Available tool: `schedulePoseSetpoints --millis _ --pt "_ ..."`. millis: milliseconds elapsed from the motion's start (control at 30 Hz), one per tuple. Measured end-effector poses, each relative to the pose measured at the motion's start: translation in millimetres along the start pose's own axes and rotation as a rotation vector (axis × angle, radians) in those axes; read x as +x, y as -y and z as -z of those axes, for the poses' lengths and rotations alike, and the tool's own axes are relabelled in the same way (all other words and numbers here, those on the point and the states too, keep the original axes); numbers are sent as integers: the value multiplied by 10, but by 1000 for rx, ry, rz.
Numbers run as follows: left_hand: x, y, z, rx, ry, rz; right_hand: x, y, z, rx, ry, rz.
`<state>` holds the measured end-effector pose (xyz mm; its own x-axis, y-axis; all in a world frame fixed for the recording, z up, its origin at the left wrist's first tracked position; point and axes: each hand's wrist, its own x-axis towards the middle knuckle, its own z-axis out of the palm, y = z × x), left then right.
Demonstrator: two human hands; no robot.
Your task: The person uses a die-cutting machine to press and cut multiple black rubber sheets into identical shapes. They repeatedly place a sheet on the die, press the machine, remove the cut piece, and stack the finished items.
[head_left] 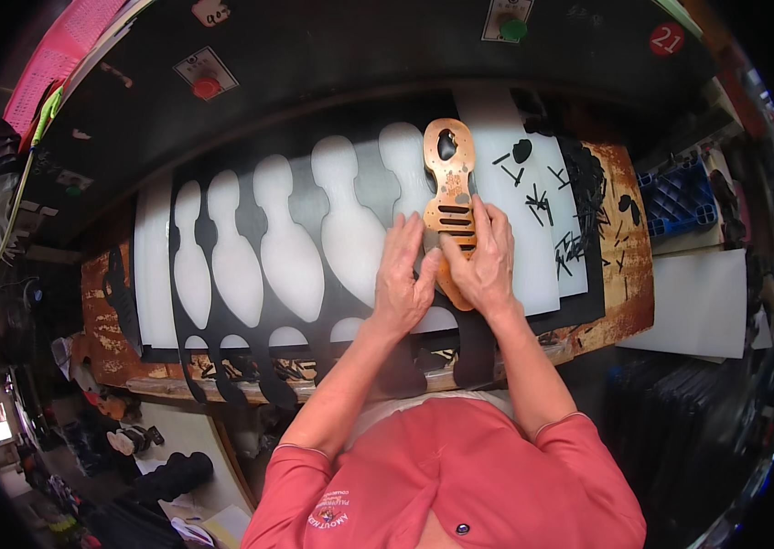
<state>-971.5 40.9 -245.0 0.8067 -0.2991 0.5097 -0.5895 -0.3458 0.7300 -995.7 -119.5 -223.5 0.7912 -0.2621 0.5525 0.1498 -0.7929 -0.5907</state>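
Observation:
A copper-coloured cutting die [450,188], shaped like a shoe sole with slots and an oval hole, lies on a black sheet [306,203]. My right hand [488,265] grips its lower half, the thumb over the face and the fingers along the right edge. On the die's left side, my left hand [401,279] lies with fingers stretched out over the sheet, its thumb close to the die. Several sole-shaped openings run across the sheet to the left, showing the white board [533,261] underneath. Part of the die is hidden beneath my right hand.
Black offcuts [540,203] are scattered at the right over the board and the worn brown table [629,274]. A dark machine panel [332,46] with a red button [206,88] and a green button [513,29] spans the far side. A blue crate [677,199] stands at the right.

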Motion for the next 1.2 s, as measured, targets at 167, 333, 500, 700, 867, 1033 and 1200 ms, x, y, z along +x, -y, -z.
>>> schedulePoseSetpoints --millis 167,333,500,700,867,1033,1200 --pt "-132 30 22 116 -64 -67 38 -553 24 191 133 -42" --pt "-137 46 32 163 -14 -104 336 -884 298 -83 21 -113" --pt "-120 58 -3 176 -54 -69 148 -386 493 -126 -51 94" --pt "-130 98 45 -8 -50 -10 -118 160 -77 -174 195 -30" --pt "-90 -106 95 -218 -129 154 16 136 169 6 207 -106" --pt "-137 -604 1 -597 146 360 13 201 542 1005 271 -454" --pt "-309 -720 55 -618 103 374 -175 292 529 1275 310 -536"
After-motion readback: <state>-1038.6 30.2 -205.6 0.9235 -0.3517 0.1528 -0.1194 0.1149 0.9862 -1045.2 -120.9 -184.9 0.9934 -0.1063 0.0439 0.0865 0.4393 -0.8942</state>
